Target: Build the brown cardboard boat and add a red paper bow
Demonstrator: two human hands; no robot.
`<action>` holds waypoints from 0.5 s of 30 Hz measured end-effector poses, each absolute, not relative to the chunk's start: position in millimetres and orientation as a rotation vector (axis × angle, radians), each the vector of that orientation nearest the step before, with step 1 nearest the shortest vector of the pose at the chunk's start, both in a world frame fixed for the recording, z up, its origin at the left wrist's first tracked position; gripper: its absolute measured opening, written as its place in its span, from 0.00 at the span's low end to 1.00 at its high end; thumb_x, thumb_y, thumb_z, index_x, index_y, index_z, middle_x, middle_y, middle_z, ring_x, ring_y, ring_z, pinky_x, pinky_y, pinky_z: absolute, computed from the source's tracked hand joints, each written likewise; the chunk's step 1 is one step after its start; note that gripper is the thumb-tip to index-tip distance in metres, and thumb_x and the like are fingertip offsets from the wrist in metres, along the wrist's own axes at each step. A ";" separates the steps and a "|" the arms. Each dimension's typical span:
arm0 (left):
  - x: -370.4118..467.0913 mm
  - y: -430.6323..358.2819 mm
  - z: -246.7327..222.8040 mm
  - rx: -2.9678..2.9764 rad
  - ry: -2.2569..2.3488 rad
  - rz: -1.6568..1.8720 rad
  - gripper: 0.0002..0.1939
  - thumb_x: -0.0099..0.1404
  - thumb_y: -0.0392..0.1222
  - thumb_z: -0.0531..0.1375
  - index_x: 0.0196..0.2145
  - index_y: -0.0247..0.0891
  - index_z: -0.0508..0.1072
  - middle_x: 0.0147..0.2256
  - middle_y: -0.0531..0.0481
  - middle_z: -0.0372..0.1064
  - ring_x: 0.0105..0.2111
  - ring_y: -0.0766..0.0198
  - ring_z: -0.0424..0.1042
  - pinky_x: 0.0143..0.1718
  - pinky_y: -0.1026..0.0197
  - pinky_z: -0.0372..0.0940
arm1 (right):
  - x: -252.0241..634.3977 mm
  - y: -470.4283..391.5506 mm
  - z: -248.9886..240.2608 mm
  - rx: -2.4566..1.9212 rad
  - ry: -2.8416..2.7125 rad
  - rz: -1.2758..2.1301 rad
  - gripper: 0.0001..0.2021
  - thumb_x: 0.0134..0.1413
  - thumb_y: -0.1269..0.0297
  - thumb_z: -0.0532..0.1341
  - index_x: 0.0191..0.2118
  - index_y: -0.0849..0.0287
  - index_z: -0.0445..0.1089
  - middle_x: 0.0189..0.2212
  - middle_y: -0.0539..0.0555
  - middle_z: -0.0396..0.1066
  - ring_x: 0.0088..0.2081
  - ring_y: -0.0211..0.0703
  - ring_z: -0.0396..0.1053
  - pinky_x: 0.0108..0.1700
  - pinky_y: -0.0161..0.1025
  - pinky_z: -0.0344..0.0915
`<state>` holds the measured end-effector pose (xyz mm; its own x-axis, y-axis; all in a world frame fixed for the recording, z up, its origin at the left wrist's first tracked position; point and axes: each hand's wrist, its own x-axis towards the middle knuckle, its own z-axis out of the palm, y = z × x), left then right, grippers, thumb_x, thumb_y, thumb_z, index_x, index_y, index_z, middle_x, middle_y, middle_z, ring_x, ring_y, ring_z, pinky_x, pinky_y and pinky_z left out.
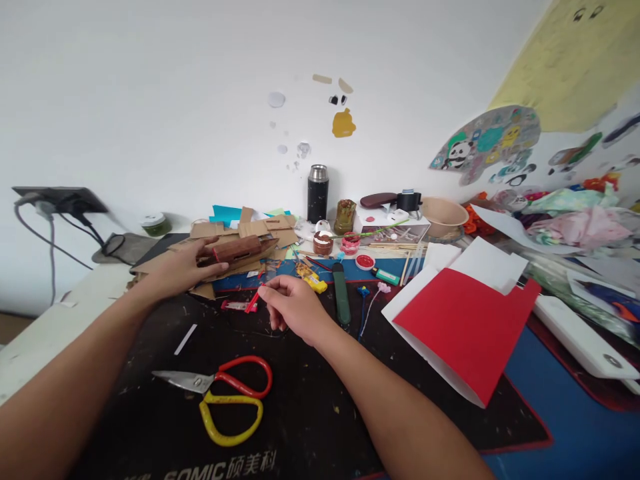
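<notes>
My left hand (194,267) rests at the left end of a brown boat-shaped model (241,249), its thumb and fingers on either side of that end. The model lies on cut cardboard pieces (270,227) and has a bit of red at the end by my hand. Over the black mat, my right hand (296,305) pinches a thin red strip (253,298) between thumb and fingertips. Below it lie scissors (210,383) with one red and one yellow handle, blades pointing left. A white paper strip (185,339) lies above the blades.
Red card (465,327) and white paper cover the mat's right side. A green-handled tool (341,293), small paint pots (323,244), a yellow tube (313,277) and a black flask (318,193) stand or lie toward the wall. A white bar-shaped device (580,337) is far right.
</notes>
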<state>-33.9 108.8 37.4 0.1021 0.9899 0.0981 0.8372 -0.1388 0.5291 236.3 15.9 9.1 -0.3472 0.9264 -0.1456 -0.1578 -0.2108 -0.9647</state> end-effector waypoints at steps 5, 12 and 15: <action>-24.8 107.8 39.7 2.100 1.794 0.587 0.43 0.58 0.75 0.63 0.57 0.36 0.79 0.51 0.37 0.84 0.49 0.38 0.80 0.52 0.45 0.74 | 235.1 15.8 8.4 -0.988 -1.194 1.695 0.09 0.71 0.64 0.67 0.36 0.55 0.70 0.16 0.40 0.67 0.15 0.34 0.65 0.18 0.30 0.57; -16.2 101.0 41.5 2.033 1.862 0.661 0.29 0.57 0.72 0.64 0.38 0.42 0.75 0.33 0.47 0.77 0.36 0.48 0.73 0.38 0.53 0.67 | 233.1 15.2 10.5 -0.993 -1.161 1.719 0.10 0.71 0.65 0.67 0.35 0.55 0.70 0.16 0.40 0.67 0.15 0.34 0.64 0.17 0.30 0.57; -11.7 89.8 45.9 1.955 1.881 0.761 0.28 0.58 0.71 0.65 0.36 0.43 0.74 0.31 0.50 0.74 0.34 0.51 0.72 0.38 0.54 0.66 | 232.6 15.8 10.9 -0.988 -1.115 1.733 0.10 0.70 0.64 0.68 0.35 0.55 0.70 0.16 0.40 0.66 0.15 0.34 0.64 0.18 0.30 0.56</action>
<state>-11.7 89.8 45.9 -0.0106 0.9882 0.1526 0.8163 -0.0795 0.5721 232.6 15.8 10.9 -0.3458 0.9221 -0.1738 -0.2237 -0.2609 -0.9391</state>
